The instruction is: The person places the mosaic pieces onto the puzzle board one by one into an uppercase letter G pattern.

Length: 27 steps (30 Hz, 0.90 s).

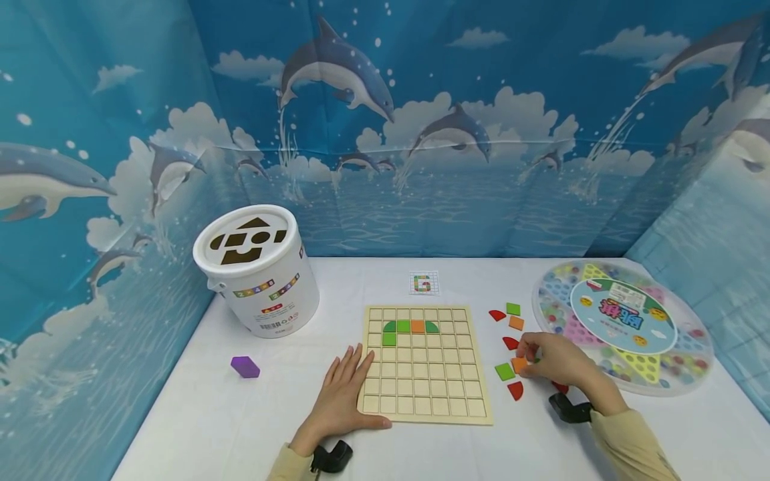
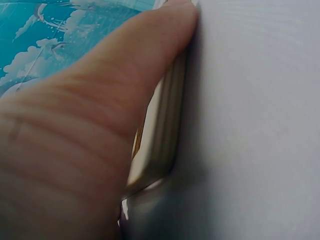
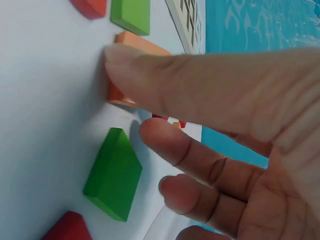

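Observation:
A pale wooden grid board lies on the white table. On its upper rows sit green quarter-round pieces, green square blocks and an orange square block. My left hand rests along the board's left edge, fingers extended and thumb at the lower-left corner; the left wrist view shows the thumb against the board's side. With thumb and finger, my right hand pinches another orange square block right of the board. Beside that hand lies a green block.
Red quarter-round pieces and green squares lie around the right hand. Behind it is a round clear game case. A pattern card lies beyond the board. At left stand a white bucket and a purple block.

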Available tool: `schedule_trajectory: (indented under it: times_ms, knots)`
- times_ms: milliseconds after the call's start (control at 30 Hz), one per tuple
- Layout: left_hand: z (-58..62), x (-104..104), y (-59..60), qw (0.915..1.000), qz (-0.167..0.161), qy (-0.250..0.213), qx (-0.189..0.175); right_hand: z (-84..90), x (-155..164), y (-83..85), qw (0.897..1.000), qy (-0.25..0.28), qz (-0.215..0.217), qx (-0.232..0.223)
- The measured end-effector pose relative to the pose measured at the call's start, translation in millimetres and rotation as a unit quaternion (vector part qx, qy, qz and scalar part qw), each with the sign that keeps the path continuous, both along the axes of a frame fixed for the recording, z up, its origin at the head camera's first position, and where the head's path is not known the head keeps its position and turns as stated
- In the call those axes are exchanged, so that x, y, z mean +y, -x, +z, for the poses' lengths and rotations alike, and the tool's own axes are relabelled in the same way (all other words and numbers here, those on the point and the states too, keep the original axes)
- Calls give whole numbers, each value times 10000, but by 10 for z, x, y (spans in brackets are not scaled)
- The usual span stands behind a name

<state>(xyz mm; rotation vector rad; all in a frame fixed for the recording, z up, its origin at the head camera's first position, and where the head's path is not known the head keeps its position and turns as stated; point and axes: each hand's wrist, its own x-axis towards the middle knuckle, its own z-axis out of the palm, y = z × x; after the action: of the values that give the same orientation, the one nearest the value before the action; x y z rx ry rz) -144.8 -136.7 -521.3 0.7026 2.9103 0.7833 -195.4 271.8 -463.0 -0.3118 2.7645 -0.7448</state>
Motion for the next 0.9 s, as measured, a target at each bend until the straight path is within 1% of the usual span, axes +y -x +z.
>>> schedule_trajectory:
  times_ms: [233, 367, 500, 600, 733, 833, 900]
  knots:
    - [13, -8, -4, 10000, 4, -10, -12, -13, 13, -53, 9986, 289, 188, 410]
    - [11, -5, -4, 10000, -10, -21, 9, -17, -1, -66, 9983, 329, 178, 441]
    - [13, 0, -1, 9999, -26, -8, 105, -2, -54, -48, 9971, 373, 176, 645]
    - [13, -2, -5, 9999, -31, -21, 144, 8, -157, -36, 9942, 482, 168, 945]
    - [3, -6, -4, 9998, -38, -8, 186, -12, -374, -24, 9881, 745, 160, 1339]
    - [-7, -6, -2, 9998, -36, 25, 208, -41, -570, -12, 9832, 972, 226, 1528]
    - [-8, -5, -2, 9998, -39, 27, 218, -51, -707, 0, 9810, 1097, 314, 1567]
